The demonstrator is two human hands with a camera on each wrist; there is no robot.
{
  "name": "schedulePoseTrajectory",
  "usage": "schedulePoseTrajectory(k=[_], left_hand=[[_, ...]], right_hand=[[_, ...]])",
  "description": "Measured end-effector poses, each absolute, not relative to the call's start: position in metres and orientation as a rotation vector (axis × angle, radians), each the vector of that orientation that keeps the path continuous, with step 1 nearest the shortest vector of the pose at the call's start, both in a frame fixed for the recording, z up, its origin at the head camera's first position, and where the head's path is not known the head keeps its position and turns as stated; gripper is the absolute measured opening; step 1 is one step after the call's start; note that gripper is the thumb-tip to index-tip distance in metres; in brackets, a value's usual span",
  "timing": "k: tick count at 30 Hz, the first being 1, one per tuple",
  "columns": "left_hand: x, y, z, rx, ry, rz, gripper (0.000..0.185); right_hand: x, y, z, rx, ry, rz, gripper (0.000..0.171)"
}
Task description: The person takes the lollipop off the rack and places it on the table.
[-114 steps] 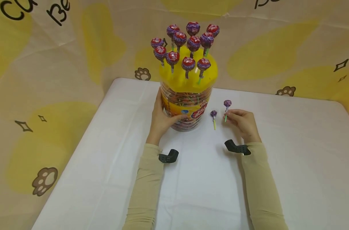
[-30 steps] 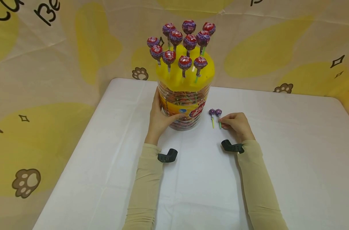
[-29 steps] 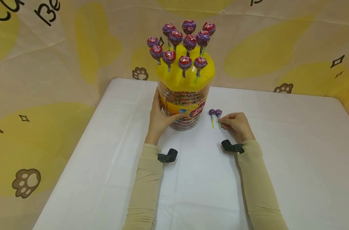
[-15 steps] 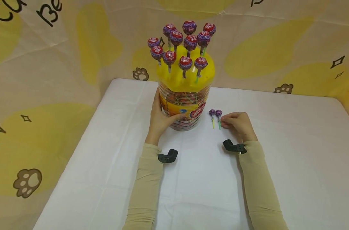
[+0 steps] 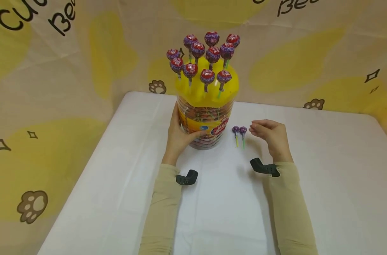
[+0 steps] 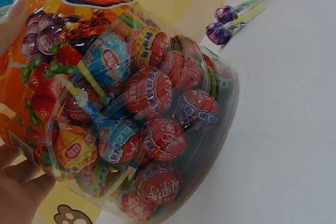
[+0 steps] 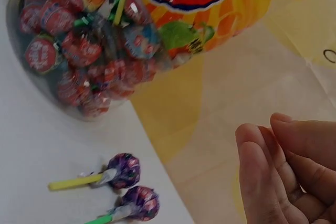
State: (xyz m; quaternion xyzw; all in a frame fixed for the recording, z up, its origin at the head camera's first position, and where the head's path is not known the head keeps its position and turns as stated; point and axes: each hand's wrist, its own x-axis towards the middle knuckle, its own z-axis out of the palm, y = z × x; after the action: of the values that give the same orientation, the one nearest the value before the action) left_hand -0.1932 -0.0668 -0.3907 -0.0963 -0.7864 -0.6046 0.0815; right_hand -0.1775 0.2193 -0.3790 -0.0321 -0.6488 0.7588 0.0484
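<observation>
A clear plastic jar (image 5: 206, 112) with a yellow lid and an orange fruit label stands on the table. My left hand (image 5: 177, 141) grips its left side, thumb across the front. Wrapped lollipops fill the jar, and several purple-and-red lollipops (image 5: 207, 75) stand upright on the lid. To the right of the jar, two purple-wrapped lollipops lie side by side, one with a yellow stick (image 5: 237, 141), one with a green stick (image 5: 243, 143). My right hand (image 5: 274, 139) hovers just right of them, its fingers loosely bent and holding nothing; the right wrist view shows bare fingertips (image 7: 253, 166).
The table has a white cover (image 5: 225, 212). Behind and to the left hangs a beige-and-yellow cloth (image 5: 286, 63) with paw prints and lettering. Black wrist cameras (image 5: 187, 177) sit on both sleeves.
My right hand has laid the green-stick lollipop beside the yellow-stick one, let go of it, and lifted away to the right. The left hand keeps its grip on the jar.
</observation>
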Motion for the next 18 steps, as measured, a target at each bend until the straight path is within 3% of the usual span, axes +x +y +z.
schedulePoseTrajectory(k=[18], left_hand=[[-0.191, -0.067, -0.389, -0.274, -2.352, -1.807, 0.107]], right_hand=[[-0.183, 0.177, -0.310, 0.122, -1.743, 2.205, 0.019]])
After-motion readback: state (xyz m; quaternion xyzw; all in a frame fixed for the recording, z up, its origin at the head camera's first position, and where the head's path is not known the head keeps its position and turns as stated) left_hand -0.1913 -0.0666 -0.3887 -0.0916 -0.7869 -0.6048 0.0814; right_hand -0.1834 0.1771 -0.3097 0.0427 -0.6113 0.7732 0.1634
